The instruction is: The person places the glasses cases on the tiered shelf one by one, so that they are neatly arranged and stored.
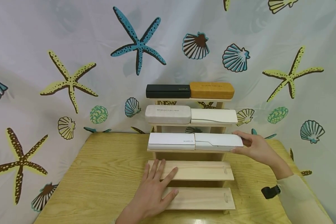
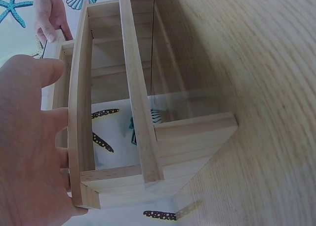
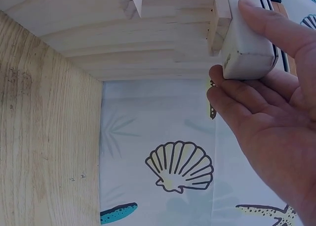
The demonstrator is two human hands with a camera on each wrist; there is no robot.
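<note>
A stepped wooden rack [image 1: 201, 171] holds several glasses cases. My right hand [image 1: 259, 149] grips the right end of a white glasses case [image 1: 217, 141] on the middle step, thumb on the near side and fingers behind. In the right wrist view that case [image 3: 249, 50] lies between thumb and fingers, its end overhanging the step. To its left sits another white case [image 1: 170, 141] with printed lettering. My left hand [image 1: 152, 194] rests with spread fingers on the left of the two lower steps. In the left wrist view, those fingers [image 2: 54, 119] touch the rack's edge.
Higher up stand a pale grey case [image 1: 168, 115], a white case [image 1: 214, 116], a black case [image 1: 168, 91] and an orange case [image 1: 212, 91]. The rack stands on a wooden table [image 1: 100, 174]. A cloth [image 1: 168, 18] with starfish and shells hangs behind.
</note>
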